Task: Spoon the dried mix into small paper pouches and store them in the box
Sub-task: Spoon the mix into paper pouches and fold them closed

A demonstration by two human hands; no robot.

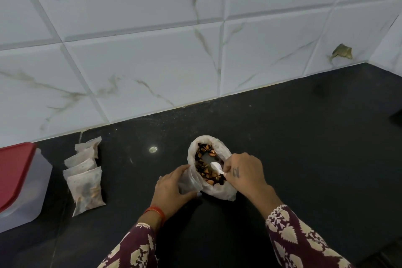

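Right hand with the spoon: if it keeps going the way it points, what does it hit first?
The right hand points the white spoon up and left into the open bag. Going straight on, it would most likely meet the dried mix first, then the bag's far wall. Depth is unclear from one view.

Black speckled worktop point(304, 137) running to a white marble-veined tile wall point(141, 50); brownish chip point(342, 52) in a tile just above the corner at right.

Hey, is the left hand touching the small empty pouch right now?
Touching. The head view shows the left hand gripping the small pouch, fingers curled round its side beside the bag of dried mix.
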